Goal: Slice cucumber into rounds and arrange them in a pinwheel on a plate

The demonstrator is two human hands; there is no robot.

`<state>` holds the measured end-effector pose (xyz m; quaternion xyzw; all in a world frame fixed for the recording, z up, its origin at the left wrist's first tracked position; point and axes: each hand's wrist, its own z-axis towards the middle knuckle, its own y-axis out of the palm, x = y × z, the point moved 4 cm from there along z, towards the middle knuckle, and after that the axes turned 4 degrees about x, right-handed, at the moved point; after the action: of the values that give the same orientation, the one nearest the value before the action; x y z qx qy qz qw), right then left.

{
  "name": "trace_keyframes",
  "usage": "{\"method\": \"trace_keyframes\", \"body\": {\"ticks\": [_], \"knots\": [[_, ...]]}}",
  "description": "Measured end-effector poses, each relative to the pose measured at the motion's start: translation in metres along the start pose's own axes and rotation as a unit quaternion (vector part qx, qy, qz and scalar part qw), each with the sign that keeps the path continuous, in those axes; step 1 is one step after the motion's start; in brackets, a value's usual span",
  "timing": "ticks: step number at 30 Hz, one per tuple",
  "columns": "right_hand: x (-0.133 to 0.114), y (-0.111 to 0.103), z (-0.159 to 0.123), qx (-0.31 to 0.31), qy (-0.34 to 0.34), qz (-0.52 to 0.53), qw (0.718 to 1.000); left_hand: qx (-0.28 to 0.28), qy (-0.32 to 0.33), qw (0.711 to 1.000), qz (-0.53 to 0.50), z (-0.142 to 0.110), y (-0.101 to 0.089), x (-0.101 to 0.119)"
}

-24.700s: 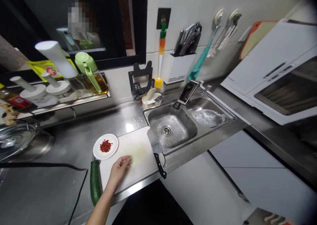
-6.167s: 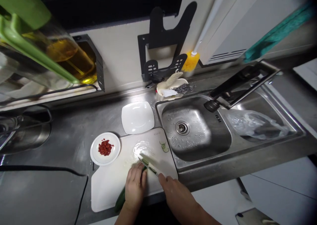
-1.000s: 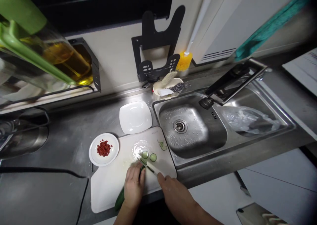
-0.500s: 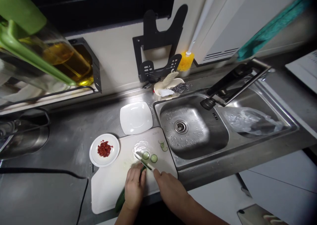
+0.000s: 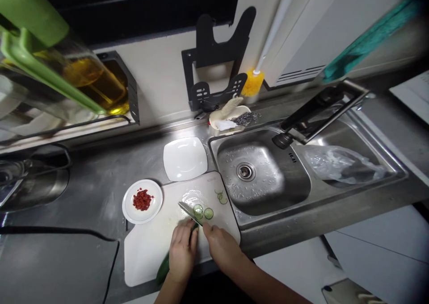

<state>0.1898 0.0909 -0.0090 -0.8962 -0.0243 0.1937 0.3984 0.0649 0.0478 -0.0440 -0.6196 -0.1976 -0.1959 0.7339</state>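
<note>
My left hand is closed over a dark green cucumber that lies on the white cutting board. Most of the cucumber's middle is hidden under the palm. In my right hand is a kitchen knife, its fingers wrapped round the handle. The blade points up and left, close to the cucumber's cut end by my left fingertips. Just beyond the blade lie two round cucumber slices. A few thin curved cucumber pieces rest near the board's right edge.
A round white plate with chopped red bits stands at the board's left. Behind the board is a square white plate. To the right is a steel sink with a black faucet and a plastic bag. An oil bottle stands upper left.
The knife and my right hand have shifted slightly left, with the blade reaching further past the cucumber's end. My left hand stays on the cucumber.
</note>
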Motion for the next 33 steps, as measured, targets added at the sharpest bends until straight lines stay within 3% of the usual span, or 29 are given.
{"method": "trace_keyframes", "body": {"ticks": [11,22,33], "knots": [[0.022,0.002,-0.014,0.031,-0.018,-0.064,0.997,0.01,0.007,1.0,-0.005,-0.002,-0.003,0.002],[0.014,-0.001,-0.052,0.034,-0.027,-0.109,0.993,0.014,0.013,1.0,0.004,-0.002,-0.003,0.0],[0.011,-0.015,-0.056,-0.014,-0.001,-0.085,0.996,0.018,0.015,1.0,0.001,-0.001,-0.004,0.002]]}}
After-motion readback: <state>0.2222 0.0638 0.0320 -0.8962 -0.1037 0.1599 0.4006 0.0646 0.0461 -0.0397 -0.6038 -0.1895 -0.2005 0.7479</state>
